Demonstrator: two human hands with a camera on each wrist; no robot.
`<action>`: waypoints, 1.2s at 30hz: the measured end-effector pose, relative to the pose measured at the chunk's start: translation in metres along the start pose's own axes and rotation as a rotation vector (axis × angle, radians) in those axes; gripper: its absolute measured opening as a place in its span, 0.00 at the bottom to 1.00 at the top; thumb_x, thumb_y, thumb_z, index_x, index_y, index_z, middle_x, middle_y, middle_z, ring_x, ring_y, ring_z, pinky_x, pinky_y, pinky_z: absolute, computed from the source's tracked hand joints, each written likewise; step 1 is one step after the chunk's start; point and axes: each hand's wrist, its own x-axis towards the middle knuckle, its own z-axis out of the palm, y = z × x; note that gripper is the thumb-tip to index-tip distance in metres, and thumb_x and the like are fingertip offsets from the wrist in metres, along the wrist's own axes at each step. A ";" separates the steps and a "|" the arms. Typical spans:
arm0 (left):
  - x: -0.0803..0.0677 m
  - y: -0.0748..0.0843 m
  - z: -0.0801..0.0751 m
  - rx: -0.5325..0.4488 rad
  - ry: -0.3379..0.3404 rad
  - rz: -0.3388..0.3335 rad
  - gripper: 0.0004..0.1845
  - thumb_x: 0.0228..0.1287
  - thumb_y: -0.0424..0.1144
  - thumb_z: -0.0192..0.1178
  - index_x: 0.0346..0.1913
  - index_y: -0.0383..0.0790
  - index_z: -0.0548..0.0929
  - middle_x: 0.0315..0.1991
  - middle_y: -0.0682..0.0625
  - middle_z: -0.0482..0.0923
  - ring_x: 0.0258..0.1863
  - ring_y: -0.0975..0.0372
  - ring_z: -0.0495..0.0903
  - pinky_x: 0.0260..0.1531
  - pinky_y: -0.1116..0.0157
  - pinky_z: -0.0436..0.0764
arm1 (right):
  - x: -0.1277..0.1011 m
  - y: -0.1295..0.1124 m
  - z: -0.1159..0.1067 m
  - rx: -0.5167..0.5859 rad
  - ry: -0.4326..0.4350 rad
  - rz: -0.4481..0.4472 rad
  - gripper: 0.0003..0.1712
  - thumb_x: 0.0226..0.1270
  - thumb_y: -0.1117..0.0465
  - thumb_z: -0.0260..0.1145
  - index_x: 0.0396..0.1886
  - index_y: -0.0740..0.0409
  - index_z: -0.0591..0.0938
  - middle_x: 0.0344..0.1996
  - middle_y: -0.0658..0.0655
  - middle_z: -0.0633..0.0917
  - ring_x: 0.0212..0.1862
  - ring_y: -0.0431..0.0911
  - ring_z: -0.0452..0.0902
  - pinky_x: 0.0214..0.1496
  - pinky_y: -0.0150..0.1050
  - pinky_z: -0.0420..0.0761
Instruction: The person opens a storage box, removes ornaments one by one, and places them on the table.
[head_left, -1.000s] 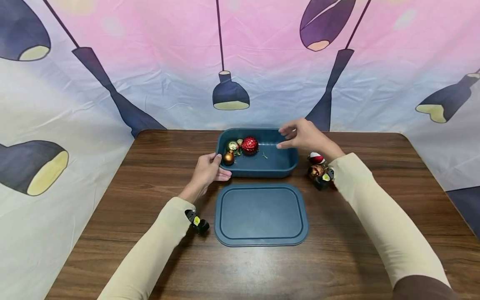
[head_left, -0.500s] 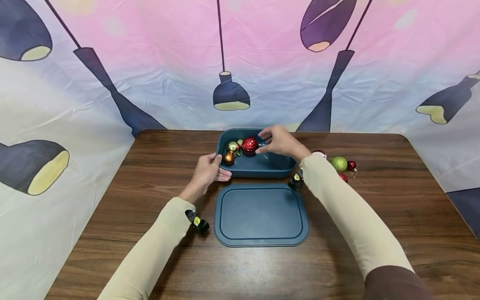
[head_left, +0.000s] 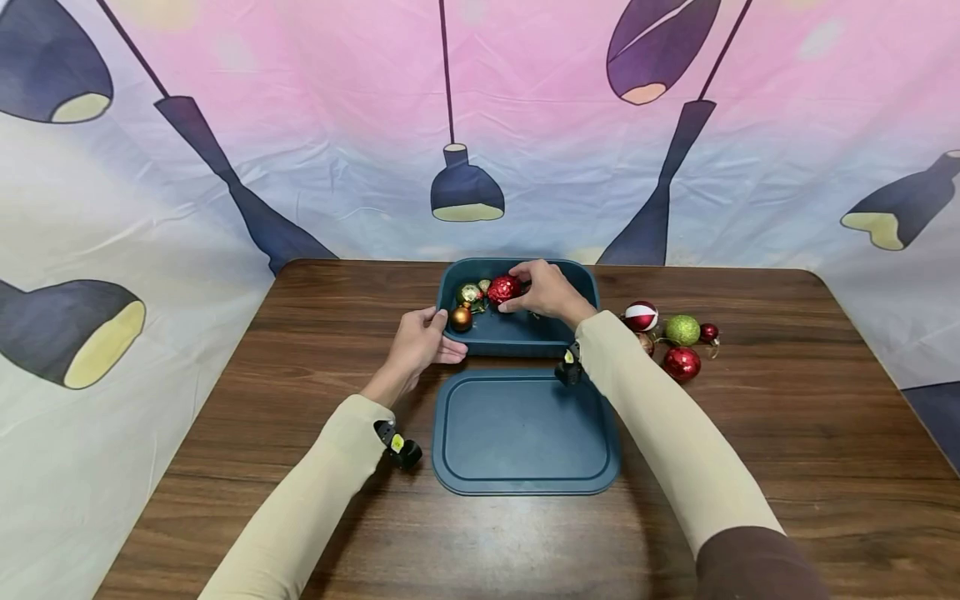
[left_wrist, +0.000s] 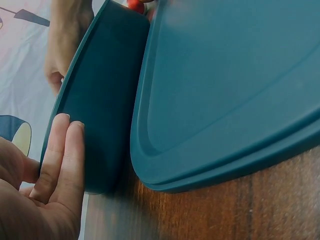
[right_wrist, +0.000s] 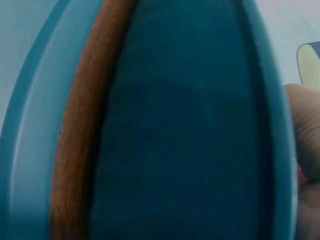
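Observation:
My left hand (head_left: 420, 343) grips the left end of a dark teal box (head_left: 517, 342), thumb over the rim and fingers along the outer wall; the left wrist view shows the fingers (left_wrist: 67, 160) against that wall. Inside, at the left, lie a red glittery Christmas bauble (head_left: 503, 289), a gold-green bauble (head_left: 469, 293) and a small copper bauble (head_left: 461, 318). My right hand (head_left: 551, 293) reaches into the box, with thumb and fingers curled about the red bauble. In the right wrist view the box wall (right_wrist: 185, 130) hides most of this hand.
The flat teal lid (head_left: 525, 433) lies in front of the box. To the right, a cluster holds a red-and-white bauble (head_left: 641, 316), a green bauble (head_left: 682, 330), a red bauble (head_left: 682, 364) and smaller ones. A printed cloth (head_left: 360, 167) hangs behind the wooden table (head_left: 810, 400).
My right hand has moved left and down, from above the box's right end to the red bauble. The cluster on the right has come into view. My left hand stays on the box.

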 end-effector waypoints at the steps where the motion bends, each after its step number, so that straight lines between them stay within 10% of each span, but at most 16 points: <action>1: 0.000 0.000 0.000 -0.001 0.001 -0.002 0.29 0.84 0.43 0.43 0.80 0.38 0.55 0.27 0.40 0.87 0.25 0.57 0.89 0.33 0.61 0.90 | 0.000 0.000 0.001 -0.001 0.005 0.002 0.39 0.61 0.55 0.78 0.69 0.64 0.75 0.64 0.66 0.78 0.63 0.56 0.75 0.65 0.50 0.79; 36: 0.000 0.000 0.001 0.010 0.011 -0.010 0.30 0.84 0.44 0.43 0.81 0.38 0.53 0.28 0.40 0.87 0.31 0.50 0.89 0.36 0.58 0.90 | -0.023 0.006 -0.039 0.062 0.036 -0.064 0.34 0.60 0.59 0.78 0.62 0.70 0.78 0.54 0.67 0.83 0.54 0.56 0.81 0.57 0.50 0.84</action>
